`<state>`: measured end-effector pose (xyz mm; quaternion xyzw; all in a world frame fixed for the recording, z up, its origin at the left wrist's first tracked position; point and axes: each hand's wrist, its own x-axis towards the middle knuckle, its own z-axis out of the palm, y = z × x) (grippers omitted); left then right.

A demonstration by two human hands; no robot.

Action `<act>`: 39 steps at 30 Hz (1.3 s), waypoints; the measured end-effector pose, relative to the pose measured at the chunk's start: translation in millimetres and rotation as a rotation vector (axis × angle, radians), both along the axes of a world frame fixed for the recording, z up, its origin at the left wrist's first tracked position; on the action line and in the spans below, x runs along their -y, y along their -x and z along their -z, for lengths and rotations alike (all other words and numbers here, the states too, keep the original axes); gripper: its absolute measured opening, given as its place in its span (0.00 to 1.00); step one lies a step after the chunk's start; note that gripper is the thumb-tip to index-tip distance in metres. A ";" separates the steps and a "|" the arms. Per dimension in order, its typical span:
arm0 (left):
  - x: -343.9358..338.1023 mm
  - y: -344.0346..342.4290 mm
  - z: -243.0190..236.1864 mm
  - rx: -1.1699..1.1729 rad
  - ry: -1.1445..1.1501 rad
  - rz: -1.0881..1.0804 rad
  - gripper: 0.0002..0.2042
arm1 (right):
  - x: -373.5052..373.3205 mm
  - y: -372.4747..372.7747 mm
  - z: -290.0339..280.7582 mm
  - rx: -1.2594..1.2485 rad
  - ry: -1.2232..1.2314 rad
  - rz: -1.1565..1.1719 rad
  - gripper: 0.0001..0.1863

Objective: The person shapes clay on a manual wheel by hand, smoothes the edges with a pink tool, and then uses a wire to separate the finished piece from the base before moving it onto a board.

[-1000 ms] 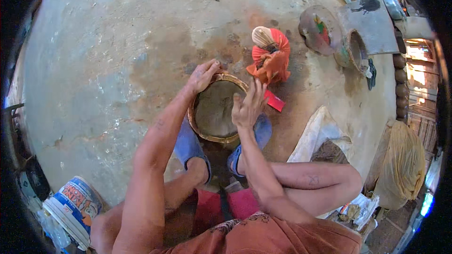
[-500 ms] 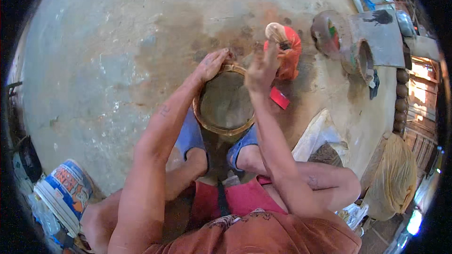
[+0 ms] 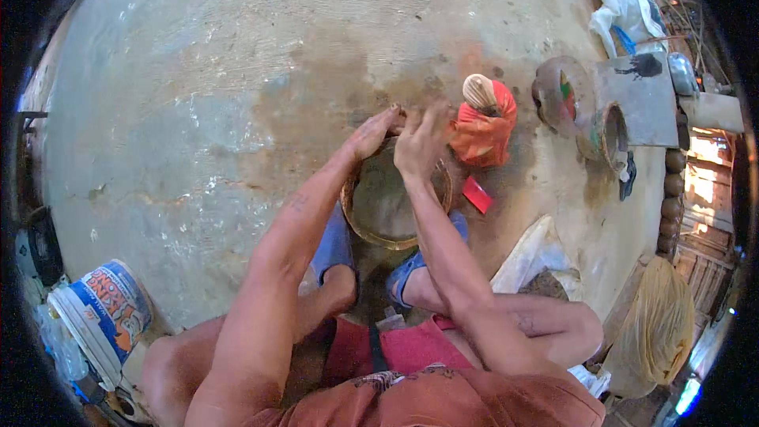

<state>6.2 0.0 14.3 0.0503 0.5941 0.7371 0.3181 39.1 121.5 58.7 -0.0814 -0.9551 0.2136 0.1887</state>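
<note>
A round bamboo-rimmed mould point(image 3: 356, 215) stands between my blue-shod feet, with grey-brown material point(image 3: 381, 194) inside. My left hand point(image 3: 373, 133) grips its far rim, fingertips partly hidden. My right hand point(image 3: 419, 141) is over the far right rim, slightly blurred, with fingers bent and apart and nothing visible held. Just beyond it lies a red-orange cloth bundle point(image 3: 484, 140) with a pale, ribbed top point(image 3: 479, 90). A small red rectangular object point(image 3: 477, 195) lies right of the mould.
On the concrete floor point(image 3: 174, 111) are a rounded clay vessel point(image 3: 555, 83), a cylindrical vessel point(image 3: 613, 133) and a grey board point(image 3: 640, 103) at right, a white sack point(image 3: 528, 257) and yellowish bundle point(image 3: 656, 320) nearer, and a white-blue bucket point(image 3: 95, 308) at left.
My right hand has moved from the mould's right side to its far rim, its fingers now more bent. My left hand stays on the rim. The whole view has shifted.
</note>
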 end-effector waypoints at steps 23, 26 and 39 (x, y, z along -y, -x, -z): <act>-5.6 3.5 11.3 0.207 -0.257 0.101 0.39 | 59.9 -72.6 7.1 0.077 -0.097 -0.047 0.30; -4.3 1.2 3.1 0.098 -0.150 0.065 0.39 | 62.6 -84.9 4.5 0.155 -0.105 0.035 0.31; -2.0 6.9 26.8 -0.043 -0.133 0.000 0.35 | 51.9 -62.2 -22.8 0.317 0.150 0.130 0.35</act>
